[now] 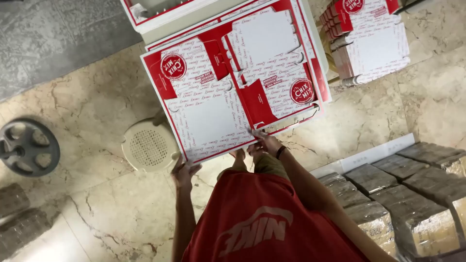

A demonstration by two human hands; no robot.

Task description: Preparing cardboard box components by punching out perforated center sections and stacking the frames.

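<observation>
Over a marble floor (97,121), both hands gripping a flat red-and-white carton sheet (233,82) (near edge), left hand (183,172) apparently underneath, right hand (266,142) pinching.

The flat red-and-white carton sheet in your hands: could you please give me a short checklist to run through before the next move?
1. Left hand grips the near left corner of the flat carton sheet: ok.
2. Right hand is on the sheet's near edge: ok, though the grip itself cannot be told.
3. Sheet lies flat on the stack beneath, edges roughly matching: ok.
4. Sheet free of tears or creases: cannot tell.
5. Round cream stool stands clear of the sheet: not ok, its top is partly under the sheet's near left edge.
6. Wrapped bundles on the right are out of the way: ok.
</observation>
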